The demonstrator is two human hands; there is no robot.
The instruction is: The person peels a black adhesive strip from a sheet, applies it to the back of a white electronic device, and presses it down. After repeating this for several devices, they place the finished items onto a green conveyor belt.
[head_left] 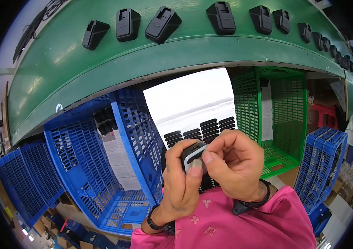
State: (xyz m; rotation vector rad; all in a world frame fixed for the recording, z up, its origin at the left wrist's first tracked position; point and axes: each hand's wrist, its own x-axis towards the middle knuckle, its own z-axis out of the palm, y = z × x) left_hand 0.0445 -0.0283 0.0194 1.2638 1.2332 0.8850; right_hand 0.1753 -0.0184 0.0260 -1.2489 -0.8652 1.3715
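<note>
My left hand (176, 189) is wrapped around a small black device (188, 151) with rounded corners, a slot in its upper end and a pale grey rim. The left thumb presses against the device's face. At its right edge, my right hand (243, 166) pinches thumb and forefinger together; whatever lies between those fingertips is too small to make out. Just beyond both hands is a white sheet (191, 93) bearing stacked columns of black rounded strips (209, 129). My hands cover its lower part.
A green bench (184, 52) runs across the far side, carrying a row of black wedge-shaped docks (221, 18). Blue crates (81, 166) are at left, with dark parts inside one. A green crate (286, 112) and another blue crate (321, 162) stand right, near a red stool (326, 115).
</note>
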